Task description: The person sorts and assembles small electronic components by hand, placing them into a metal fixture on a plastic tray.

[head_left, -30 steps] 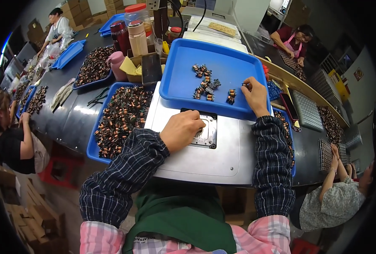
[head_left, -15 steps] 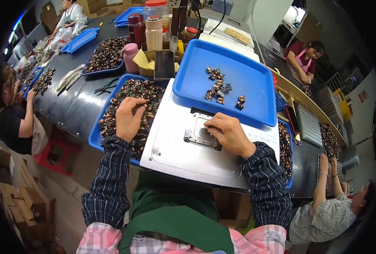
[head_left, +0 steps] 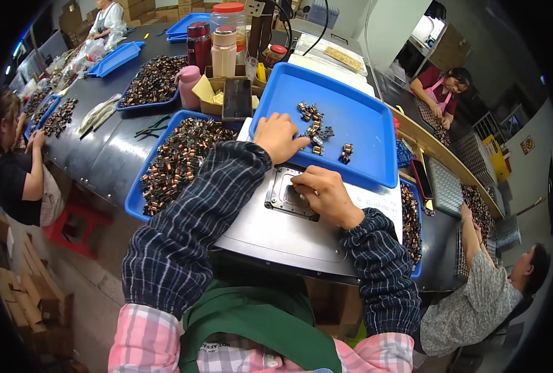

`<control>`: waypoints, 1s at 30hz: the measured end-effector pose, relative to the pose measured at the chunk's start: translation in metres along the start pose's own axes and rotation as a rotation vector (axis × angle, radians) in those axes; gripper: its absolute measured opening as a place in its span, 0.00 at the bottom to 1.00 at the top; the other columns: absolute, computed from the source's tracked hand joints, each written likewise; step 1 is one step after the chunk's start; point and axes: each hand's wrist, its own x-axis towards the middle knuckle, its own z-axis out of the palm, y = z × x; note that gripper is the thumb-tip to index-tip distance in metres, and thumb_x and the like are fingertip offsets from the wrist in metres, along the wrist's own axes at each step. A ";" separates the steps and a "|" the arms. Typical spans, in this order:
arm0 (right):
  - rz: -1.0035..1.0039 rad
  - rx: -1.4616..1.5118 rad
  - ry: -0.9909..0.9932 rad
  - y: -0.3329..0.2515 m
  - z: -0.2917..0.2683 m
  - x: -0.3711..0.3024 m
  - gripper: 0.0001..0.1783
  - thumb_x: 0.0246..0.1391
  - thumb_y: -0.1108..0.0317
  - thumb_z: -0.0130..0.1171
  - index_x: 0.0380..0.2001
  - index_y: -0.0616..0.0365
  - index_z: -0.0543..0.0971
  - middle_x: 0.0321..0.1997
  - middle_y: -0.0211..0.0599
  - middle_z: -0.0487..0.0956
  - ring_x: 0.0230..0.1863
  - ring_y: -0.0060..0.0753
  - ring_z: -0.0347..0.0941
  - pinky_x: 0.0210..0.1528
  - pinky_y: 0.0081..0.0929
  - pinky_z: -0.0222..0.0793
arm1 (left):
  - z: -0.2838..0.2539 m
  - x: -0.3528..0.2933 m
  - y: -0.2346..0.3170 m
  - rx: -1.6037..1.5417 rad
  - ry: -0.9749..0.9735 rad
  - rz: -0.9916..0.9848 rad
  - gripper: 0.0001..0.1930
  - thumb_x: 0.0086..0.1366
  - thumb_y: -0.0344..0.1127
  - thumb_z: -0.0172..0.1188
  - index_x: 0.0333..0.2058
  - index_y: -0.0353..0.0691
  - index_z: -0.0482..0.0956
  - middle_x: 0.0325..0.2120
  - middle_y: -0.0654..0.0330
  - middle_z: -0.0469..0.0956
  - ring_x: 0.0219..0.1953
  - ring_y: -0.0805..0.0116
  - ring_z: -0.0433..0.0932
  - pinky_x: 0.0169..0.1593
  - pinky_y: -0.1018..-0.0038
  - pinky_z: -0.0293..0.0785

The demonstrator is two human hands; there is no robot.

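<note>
My left hand (head_left: 279, 138) is over the left rim of the raised blue tray (head_left: 376, 142), its fingers curled and its thumb toward the tray; anything in its grasp is hidden. My right hand (head_left: 327, 194) has thumb and forefinger pinched together on the metal fixture (head_left: 284, 191), at a spot too small and dark to make out. This fixture sits on a silver machine top (head_left: 258, 231). In the raised tray lie several small copper-wound coils (head_left: 317, 133), one (head_left: 347, 153) apart from the rest. A blue bin of coils (head_left: 180, 158) stands left of the machine.
Beyond the bin are pliers (head_left: 153, 127), gloves (head_left: 100, 115), a phone (head_left: 237, 98) on a carton, and bottles (head_left: 224, 53). Another bin of coils (head_left: 411, 224) stands at the machine's right. Co-workers sit at left (head_left: 24, 168) and right (head_left: 482, 304).
My left hand has left the coil bin and moved right, to the raised tray's left rim. My right hand stays pinched at the fixture. The whole view has shifted slightly.
</note>
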 end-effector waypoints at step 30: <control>0.718 0.040 0.291 0.095 -0.062 0.000 0.09 0.41 0.67 0.56 0.22 0.63 0.75 0.14 0.31 0.69 0.15 0.21 0.63 0.16 0.17 0.56 | 0.007 0.011 0.007 -0.367 -0.109 -0.219 0.08 0.46 0.34 0.56 0.27 0.40 0.74 0.22 0.55 0.75 0.27 0.57 0.74 0.32 0.65 0.68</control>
